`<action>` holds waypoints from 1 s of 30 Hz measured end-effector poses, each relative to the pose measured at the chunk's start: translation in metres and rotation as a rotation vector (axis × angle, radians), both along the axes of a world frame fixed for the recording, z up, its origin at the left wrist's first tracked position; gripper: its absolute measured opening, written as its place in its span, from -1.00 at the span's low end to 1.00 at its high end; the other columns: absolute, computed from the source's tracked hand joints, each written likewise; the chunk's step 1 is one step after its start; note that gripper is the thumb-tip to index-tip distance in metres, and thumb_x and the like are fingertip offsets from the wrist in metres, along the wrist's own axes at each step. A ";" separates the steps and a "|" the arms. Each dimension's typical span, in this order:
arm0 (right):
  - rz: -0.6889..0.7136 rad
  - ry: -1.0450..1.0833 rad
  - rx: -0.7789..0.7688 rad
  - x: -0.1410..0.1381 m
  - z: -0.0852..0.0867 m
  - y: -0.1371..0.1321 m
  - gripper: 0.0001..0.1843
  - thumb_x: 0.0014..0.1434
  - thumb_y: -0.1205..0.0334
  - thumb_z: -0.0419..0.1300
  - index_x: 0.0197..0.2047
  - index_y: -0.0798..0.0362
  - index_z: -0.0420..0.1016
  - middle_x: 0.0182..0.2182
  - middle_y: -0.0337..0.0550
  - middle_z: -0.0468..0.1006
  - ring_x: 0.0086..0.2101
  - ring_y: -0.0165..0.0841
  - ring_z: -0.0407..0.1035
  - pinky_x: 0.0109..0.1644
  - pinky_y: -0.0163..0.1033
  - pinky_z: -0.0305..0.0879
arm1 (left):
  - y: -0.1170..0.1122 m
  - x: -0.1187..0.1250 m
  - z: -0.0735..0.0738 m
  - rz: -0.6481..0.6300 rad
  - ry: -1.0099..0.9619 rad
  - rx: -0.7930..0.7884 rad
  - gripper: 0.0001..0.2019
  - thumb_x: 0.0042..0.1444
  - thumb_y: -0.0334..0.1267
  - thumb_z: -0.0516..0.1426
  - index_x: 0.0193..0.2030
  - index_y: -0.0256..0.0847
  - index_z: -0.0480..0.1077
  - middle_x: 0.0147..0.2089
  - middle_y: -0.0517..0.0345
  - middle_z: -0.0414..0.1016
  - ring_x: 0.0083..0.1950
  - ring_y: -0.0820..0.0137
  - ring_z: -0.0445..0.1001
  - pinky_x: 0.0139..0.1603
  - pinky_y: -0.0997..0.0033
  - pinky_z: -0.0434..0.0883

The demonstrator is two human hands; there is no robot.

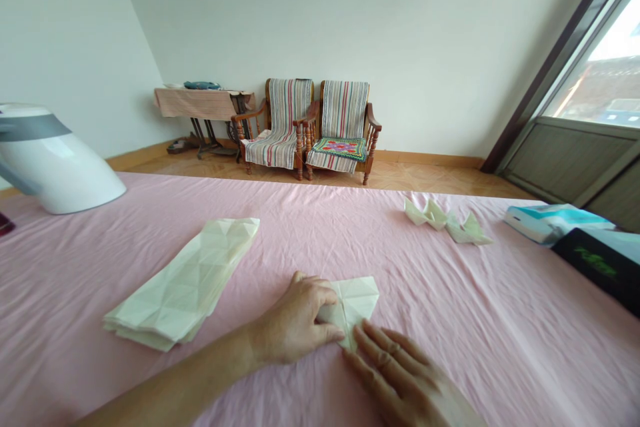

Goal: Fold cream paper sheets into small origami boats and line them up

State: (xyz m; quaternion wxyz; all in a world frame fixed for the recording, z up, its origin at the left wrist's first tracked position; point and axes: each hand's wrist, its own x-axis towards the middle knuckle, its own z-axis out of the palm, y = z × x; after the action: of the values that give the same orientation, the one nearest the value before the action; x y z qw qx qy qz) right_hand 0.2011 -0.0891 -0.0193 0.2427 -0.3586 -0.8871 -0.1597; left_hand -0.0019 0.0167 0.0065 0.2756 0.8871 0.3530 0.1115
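A small folded piece of cream paper lies on the pink cloth in front of me. My left hand is closed, its thumb and fingers pinching the paper's left edge. My right hand lies flat with fingers stretched out, its fingertips pressing the paper's lower corner. A stack of creased cream paper sheets rests to the left of my left hand. Two finished folded paper shapes sit farther back on the right.
A white appliance with a grey band stands at the far left. A teal-and-white box and a black box lie at the right edge. Beyond the cloth stand two striped wooden chairs and a side table.
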 end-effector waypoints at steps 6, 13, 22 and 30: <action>-0.005 -0.040 0.062 -0.001 -0.008 0.000 -0.64 0.34 0.30 0.03 0.17 0.09 0.38 0.00 -0.06 0.56 0.01 -0.28 0.44 0.03 -0.28 0.42 | 0.001 0.000 0.001 -0.007 0.009 -0.011 -0.67 -0.01 -0.29 0.29 -0.58 -0.24 0.20 -0.44 0.28 0.35 -0.27 0.37 0.35 -0.16 0.37 0.14; -0.018 -0.052 0.068 -0.003 -0.012 -0.001 -0.63 0.35 0.30 0.02 0.19 0.07 0.37 0.03 -0.05 0.53 0.03 -0.26 0.43 0.00 -0.30 0.42 | 0.002 0.000 0.002 -0.008 0.015 -0.021 -0.69 0.01 -0.26 0.26 -0.58 -0.23 0.20 -0.43 0.26 0.36 -0.27 0.36 0.34 -0.16 0.37 0.16; -0.018 -0.105 0.101 -0.005 -0.006 0.000 -0.65 0.38 0.23 -0.03 0.09 0.16 0.45 0.00 -0.04 0.55 -0.04 -0.20 0.48 -0.09 -0.22 0.50 | 0.000 0.001 0.001 0.009 0.007 -0.036 -0.69 0.01 -0.30 0.26 -0.58 -0.24 0.20 -0.43 0.27 0.35 -0.26 0.37 0.34 -0.16 0.38 0.16; -0.031 -0.150 0.133 -0.005 -0.008 0.002 -0.65 0.34 0.36 -0.05 0.08 0.15 0.46 0.02 -0.11 0.53 -0.03 -0.24 0.47 -0.09 -0.25 0.50 | 0.000 0.001 -0.001 0.033 -0.015 -0.046 -0.73 0.02 -0.31 0.26 -0.57 -0.23 0.25 -0.41 0.26 0.37 -0.23 0.35 0.34 -0.13 0.37 0.15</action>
State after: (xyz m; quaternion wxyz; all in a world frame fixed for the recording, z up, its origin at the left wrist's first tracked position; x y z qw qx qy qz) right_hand 0.1964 -0.0870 -0.0270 0.1965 -0.3423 -0.8847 -0.2481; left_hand -0.0010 0.0167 0.0053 0.2969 0.8738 0.3678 0.1145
